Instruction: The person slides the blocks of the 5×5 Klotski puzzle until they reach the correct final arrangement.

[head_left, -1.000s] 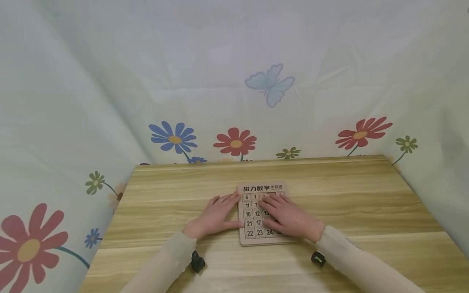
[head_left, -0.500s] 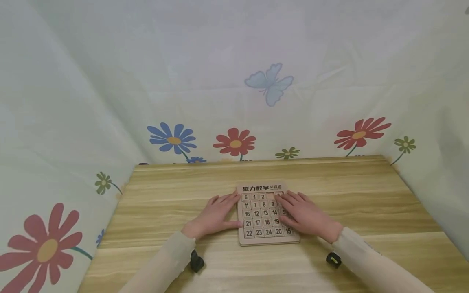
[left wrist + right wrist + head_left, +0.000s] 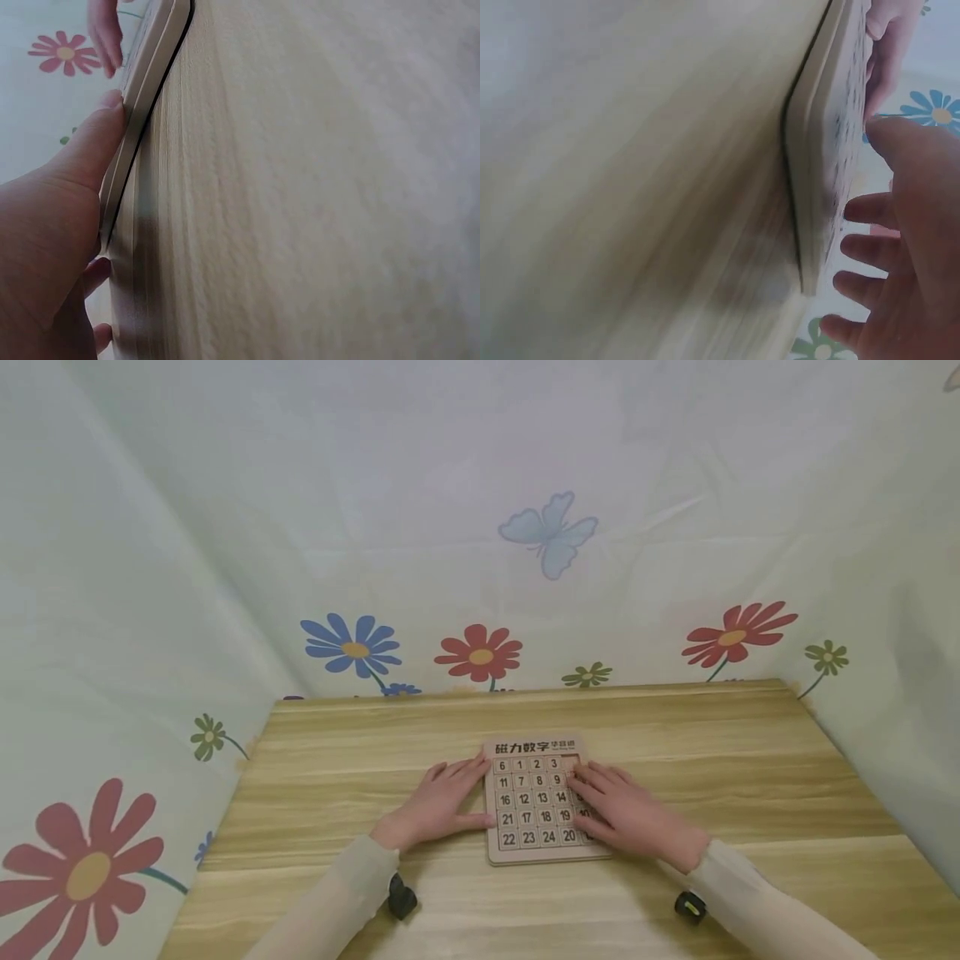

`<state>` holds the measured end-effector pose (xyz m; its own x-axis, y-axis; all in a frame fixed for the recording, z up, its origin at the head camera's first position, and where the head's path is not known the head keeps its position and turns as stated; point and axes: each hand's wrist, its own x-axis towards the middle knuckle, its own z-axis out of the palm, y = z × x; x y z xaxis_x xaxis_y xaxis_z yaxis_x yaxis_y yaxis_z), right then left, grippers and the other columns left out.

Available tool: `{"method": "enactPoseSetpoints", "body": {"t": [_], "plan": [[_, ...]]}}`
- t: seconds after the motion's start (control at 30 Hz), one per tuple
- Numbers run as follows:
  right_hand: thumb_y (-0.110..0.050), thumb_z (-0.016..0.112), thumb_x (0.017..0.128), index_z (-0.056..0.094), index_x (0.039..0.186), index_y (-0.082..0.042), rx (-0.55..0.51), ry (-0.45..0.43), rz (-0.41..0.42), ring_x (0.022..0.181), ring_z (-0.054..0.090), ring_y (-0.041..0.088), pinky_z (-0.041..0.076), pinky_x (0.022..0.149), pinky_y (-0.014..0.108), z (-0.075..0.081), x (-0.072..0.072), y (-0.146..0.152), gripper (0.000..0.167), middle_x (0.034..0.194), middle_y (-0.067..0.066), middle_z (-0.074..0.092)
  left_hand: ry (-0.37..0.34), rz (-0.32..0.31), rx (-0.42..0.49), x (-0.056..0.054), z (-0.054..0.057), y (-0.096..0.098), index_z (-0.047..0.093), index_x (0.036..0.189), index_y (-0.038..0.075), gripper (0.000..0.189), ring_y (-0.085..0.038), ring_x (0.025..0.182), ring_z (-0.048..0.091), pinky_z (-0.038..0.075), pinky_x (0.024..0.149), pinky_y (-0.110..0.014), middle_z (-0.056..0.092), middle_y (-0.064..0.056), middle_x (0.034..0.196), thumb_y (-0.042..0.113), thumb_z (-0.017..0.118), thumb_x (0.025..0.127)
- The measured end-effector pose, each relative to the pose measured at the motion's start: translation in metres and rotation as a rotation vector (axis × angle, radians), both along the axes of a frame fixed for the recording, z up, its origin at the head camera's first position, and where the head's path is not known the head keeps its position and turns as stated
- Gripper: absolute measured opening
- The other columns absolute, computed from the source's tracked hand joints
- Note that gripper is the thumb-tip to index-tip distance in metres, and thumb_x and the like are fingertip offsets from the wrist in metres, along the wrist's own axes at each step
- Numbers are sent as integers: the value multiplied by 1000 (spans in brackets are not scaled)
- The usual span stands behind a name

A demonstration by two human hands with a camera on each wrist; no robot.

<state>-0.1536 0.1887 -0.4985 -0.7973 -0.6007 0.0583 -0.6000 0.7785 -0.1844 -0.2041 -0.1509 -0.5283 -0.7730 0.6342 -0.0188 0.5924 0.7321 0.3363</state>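
A wooden sliding number puzzle (image 3: 555,852) lies flat on the table, with square numbered tiles and Chinese lettering along its top. Its top row reads 6, 1, 2, 3, with a brown gap at the right corner. My left hand (image 3: 431,806) rests against the puzzle's left edge, fingers extended, the thumb (image 3: 94,142) touching the side in the left wrist view. Over the right-hand columns lies my right hand (image 3: 633,814), hiding several tiles there. In the right wrist view its fingers (image 3: 870,251) are spread and slightly bent near the tile face.
The wood-grain table (image 3: 360,727) spreads around the puzzle on all sides. A pale cloth backdrop (image 3: 405,527) with printed flowers and a butterfly hangs behind and beside it. A small black device (image 3: 402,897) sits at each wrist.
My right hand has drawn right from the middle of the puzzle. The 3 tile has slid left one place, so the gap is now at the top right corner. The left hand stays put.
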Motion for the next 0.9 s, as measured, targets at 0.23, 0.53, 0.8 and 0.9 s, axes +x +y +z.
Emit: {"method": "enactPoseSetpoints", "body": {"t": [0.23, 0.53, 0.8, 0.9], "plan": [[-40, 63, 103, 54, 149, 0, -55, 88, 7, 141, 44, 53, 35, 113, 70, -8, -9, 9, 61, 157, 30, 43, 1, 1, 12, 0, -1, -1, 26, 167, 15, 98, -29, 156, 30, 20, 124, -62, 22, -4, 173, 72, 59, 94], [-40, 62, 104, 51, 153, -4, -25, 33, -27, 145, 41, 49, 35, 115, 67, -6, -18, 8, 63, 160, 31, 38, -1, -6, 5, 1, 0, -1, 24, 167, 15, 99, -31, 156, 29, 19, 124, -63, 20, -5, 173, 72, 59, 94], [-43, 58, 106, 59, 150, -18, 3, 10, -8, 147, 39, 48, 30, 119, 66, -3, 15, 21, 51, 164, 26, 36, 1, -8, 10, 2, -2, 0, 24, 167, 15, 99, -31, 156, 29, 18, 124, -63, 19, -6, 173, 73, 58, 94], [-41, 59, 106, 58, 151, -20, -18, 11, -21, 146, 39, 50, 31, 118, 67, -5, 17, 25, 49, 163, 28, 35, 6, -16, 17, 1, -1, 0, 26, 167, 14, 98, -33, 155, 30, 19, 123, -64, 20, -7, 173, 71, 59, 94]]}}
